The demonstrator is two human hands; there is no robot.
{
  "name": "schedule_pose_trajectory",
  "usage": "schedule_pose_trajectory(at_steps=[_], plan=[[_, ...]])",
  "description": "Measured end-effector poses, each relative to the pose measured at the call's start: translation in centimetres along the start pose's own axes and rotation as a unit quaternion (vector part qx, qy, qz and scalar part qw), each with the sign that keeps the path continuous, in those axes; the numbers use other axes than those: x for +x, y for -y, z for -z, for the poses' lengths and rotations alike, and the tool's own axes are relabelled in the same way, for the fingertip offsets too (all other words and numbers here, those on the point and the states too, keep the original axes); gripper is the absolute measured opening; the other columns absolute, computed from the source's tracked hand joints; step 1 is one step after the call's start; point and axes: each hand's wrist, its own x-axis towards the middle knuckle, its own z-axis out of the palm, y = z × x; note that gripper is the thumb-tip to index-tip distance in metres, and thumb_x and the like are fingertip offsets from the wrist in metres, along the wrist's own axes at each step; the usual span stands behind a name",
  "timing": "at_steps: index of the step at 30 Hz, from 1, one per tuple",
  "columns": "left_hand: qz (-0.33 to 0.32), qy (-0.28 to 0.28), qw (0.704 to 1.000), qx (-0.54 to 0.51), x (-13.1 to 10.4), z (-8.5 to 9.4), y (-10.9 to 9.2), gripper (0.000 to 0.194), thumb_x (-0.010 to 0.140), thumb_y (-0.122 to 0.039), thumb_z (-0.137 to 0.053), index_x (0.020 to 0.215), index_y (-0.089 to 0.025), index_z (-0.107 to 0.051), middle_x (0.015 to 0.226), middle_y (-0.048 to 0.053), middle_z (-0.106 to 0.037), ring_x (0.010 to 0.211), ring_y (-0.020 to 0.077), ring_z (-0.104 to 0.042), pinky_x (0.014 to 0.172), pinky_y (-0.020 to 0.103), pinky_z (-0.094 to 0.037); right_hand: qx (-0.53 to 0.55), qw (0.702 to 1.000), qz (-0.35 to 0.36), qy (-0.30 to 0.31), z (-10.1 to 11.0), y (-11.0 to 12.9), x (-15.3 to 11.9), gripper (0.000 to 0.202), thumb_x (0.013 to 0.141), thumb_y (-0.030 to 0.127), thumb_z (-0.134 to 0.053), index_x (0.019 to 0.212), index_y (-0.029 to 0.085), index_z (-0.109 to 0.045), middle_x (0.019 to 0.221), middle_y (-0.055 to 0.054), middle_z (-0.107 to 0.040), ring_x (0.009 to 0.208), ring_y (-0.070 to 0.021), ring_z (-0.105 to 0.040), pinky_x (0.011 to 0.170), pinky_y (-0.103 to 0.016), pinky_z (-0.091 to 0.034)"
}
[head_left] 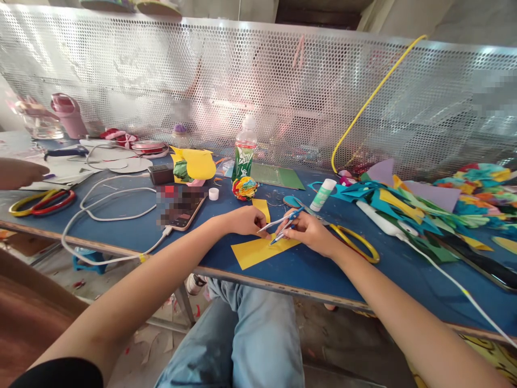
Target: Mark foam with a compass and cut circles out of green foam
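Note:
My right hand (312, 233) grips a blue and silver drawing compass (287, 220) near its top. Its two legs are spread, and one tip rests on a strip of yellow paper (252, 254) lying at the front of the table. Curled fingers of my left hand (247, 221) are at the tip of the other leg; whether they hold it is hidden. A smaller yellow paper piece (262, 208) lies just behind that hand. Beyond it sits a multicoloured paper ball (244, 188). Scissors with yellow handles (357, 243) lie beside my right hand, partly covered by it.
A glue stick (323, 195), a bottle (244, 153) and a white cap (214, 194) stand behind my hands. Left are a phone (186, 207) with cable and red-yellow scissors (44, 202). Coloured paper pieces (398, 202) pile up right. Another person's hand (22, 173) shows at far left.

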Motion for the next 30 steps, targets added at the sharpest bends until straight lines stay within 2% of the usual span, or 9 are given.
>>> schedule_pose_trajectory(at_steps=[22,30], plan=[[0.001,0.002,1.000,0.003,0.09,-0.04,0.19,0.035,0.064,-0.047,-0.069,0.067,-0.013,-0.061,0.057,-0.004,-0.049,0.054,0.0089,-0.040,0.051,0.023,-0.027,-0.004,1.000,0.010,0.018,0.06,0.11,-0.04,0.025,0.074,0.032,-0.067,0.084,0.022,-0.047,0.084,-0.004,-0.067,0.078,-0.0183,-0.064,0.077,-0.035,-0.051],[-0.003,0.004,1.000,0.002,-0.10,0.14,-0.11,0.034,0.064,-0.047,-0.068,0.065,-0.013,-0.060,0.055,-0.004,-0.047,0.053,0.0087,-0.039,0.051,0.023,-0.026,-0.004,1.000,0.005,-0.014,-0.02,-0.08,-0.01,0.029,0.073,0.034,-0.066,0.090,0.022,-0.045,0.087,-0.004,-0.067,0.081,-0.0199,-0.065,0.076,-0.036,-0.051]])
